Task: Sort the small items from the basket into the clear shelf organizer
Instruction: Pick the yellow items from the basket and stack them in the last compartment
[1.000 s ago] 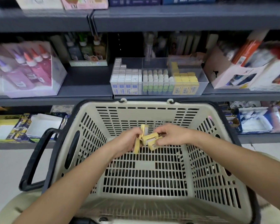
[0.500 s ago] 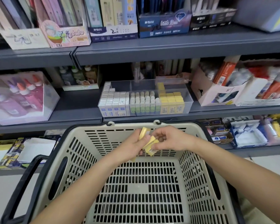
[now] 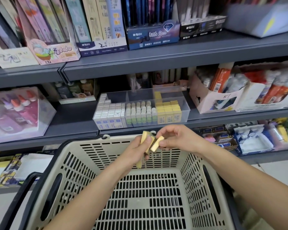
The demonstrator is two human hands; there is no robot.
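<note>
the grey shelf (image 3: 73, 118) carries the clear organizer (image 3: 184, 112). a glue-bottle case (image 3: 20, 113) sits left, a cardboard box (image 3: 204, 102) right.

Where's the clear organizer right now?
Head view, centre of the middle shelf: the clear organizer sits just above the far rim of the basket, left of a white open carton.

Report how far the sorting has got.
Done: the clear organizer holds rows of white boxes, green-labelled sticks and yellow boxes. In hand: the left hand grips a few loose yellow boxes and the right hand pinches one, above the basket. Left: shelving those; the visible basket floor shows no other items, and the yellow compartment has room behind.
</note>
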